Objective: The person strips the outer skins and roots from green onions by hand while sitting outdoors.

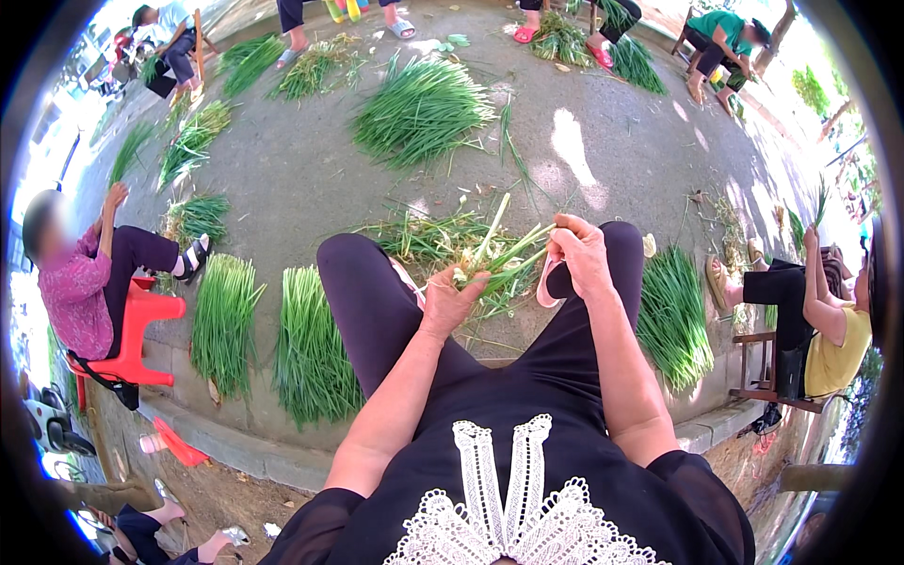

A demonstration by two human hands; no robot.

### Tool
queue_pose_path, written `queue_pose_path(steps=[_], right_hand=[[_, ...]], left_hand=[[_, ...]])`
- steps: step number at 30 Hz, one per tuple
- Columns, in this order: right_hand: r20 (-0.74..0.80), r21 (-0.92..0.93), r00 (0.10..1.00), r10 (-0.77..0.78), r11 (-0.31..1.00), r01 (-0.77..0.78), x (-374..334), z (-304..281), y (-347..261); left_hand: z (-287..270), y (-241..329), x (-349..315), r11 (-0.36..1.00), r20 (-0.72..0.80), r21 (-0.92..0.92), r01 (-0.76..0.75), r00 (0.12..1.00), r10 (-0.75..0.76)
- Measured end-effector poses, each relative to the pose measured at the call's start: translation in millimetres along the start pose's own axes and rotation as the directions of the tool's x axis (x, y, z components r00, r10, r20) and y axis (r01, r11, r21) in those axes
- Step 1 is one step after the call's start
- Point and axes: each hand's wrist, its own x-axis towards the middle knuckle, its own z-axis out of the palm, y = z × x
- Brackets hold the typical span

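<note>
Between my knees I hold a few long green chives [516, 249] slantwise. My left hand [449, 303] is closed around their lower left part, near the pale ends. At the upper right end of the same stalks, the fingers of my right hand [581, 256] are pinched together on them. Below my hands, on the ground between my feet, lies a loose heap of trimmed leaves and scraps [428, 235], partly hidden by the stalks and my left hand.
Bundles of chives lie left of my legs [314, 344], farther left [224, 320], right of my knee [673, 315] and ahead [421, 108]. A person on a red plastic stool [141, 325] sits at left; another in a yellow top [838, 353] at right. Several people sit farther off.
</note>
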Motion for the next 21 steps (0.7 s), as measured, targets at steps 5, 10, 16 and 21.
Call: queue_pose_path(steps=[5, 10, 16, 21], right_hand=[[0.009, 0.184, 0.999, 0.045, 0.982, -0.046, -4, 7, 5], [0.041, 0.131, 0.997, 0.064, 0.989, -0.069, -8, 13, 5], [0.205, 0.018, 0.97, 0.131, 0.99, -0.138, -27, 21, 1], [0.341, -0.233, 0.922, 0.184, 0.967, -0.107, -40, 21, 2]], left_hand=[[0, -2, 1, 0.996, -0.002, -0.073, 0.043, 0.999, -0.043], [1, -3, 0, 0.987, -0.007, -0.153, 0.04, 0.999, -0.041], [0, -4, 1, 0.993, -0.032, -0.112, 0.024, 0.999, -0.028], [1, -3, 2, 0.984, -0.062, -0.177, 0.031, 0.997, -0.043]])
